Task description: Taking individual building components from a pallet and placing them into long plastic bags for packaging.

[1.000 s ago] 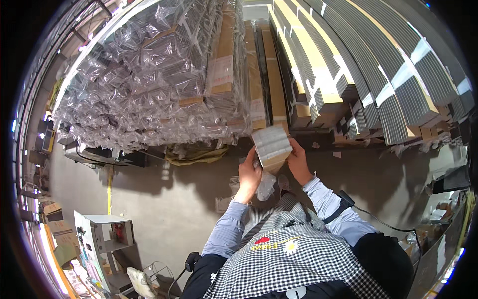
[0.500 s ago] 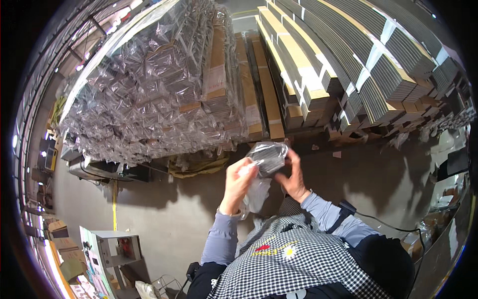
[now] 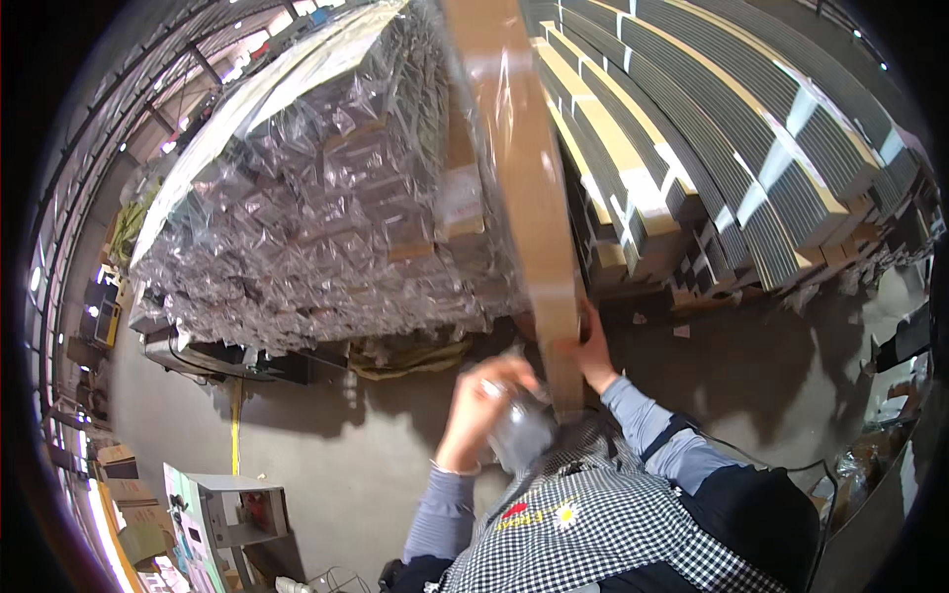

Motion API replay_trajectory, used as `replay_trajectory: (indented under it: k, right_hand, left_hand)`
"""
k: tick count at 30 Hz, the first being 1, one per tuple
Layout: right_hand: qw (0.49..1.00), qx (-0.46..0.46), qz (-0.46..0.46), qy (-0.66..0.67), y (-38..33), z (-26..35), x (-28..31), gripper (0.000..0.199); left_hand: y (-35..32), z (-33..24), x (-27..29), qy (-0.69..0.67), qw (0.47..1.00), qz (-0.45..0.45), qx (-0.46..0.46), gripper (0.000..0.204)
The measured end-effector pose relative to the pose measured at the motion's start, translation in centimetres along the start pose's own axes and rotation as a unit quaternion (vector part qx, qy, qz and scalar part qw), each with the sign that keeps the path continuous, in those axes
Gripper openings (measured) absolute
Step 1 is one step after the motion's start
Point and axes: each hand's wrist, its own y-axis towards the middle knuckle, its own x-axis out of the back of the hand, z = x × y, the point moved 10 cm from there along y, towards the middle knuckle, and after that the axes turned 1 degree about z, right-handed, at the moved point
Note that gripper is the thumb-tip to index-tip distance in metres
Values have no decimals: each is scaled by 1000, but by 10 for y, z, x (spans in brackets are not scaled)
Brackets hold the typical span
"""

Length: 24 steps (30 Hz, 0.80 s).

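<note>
A long brown cardboard-wrapped bundle [image 3: 519,188] with clear tape bands runs from the top of the view down to my chest. My right hand [image 3: 593,354] grips its lower end from the right side. My left hand [image 3: 482,407] is closed on a crumpled piece of clear plastic wrap [image 3: 522,433] just left of the bundle's end. Both hands are close together in front of my checked apron.
A big stack of long profiles in clear plastic [image 3: 316,208] lies to the left. Stacks of dark ribbed profiles with cardboard bands [image 3: 751,168] lie to the right. Grey concrete floor [image 3: 326,445] is below, with a small white cabinet [image 3: 232,504] at lower left.
The view has come much closer to the stacks. The bundle's end, earlier held out in front with plastic over it, now lies against my chest, and the plastic is bunched in my left hand.
</note>
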Motion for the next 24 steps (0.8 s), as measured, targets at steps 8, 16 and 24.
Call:
replay_trajectory:
  k: [8, 16, 24]
  right_hand:
    - [947, 68, -170, -265, 278, 39, -25, 76]
    - [936, -105, -166, -291, 419, -23, -20, 76]
    - [986, -147, 69, 22, 439, -119, -33, 52]
  left_hand:
    - [19, 186, -45, 340, 902, 265, 32, 34]
    - [104, 141, -14, 364, 920, 144, -4, 43]
    - [165, 152, -5, 507, 849, 120, 92, 53]
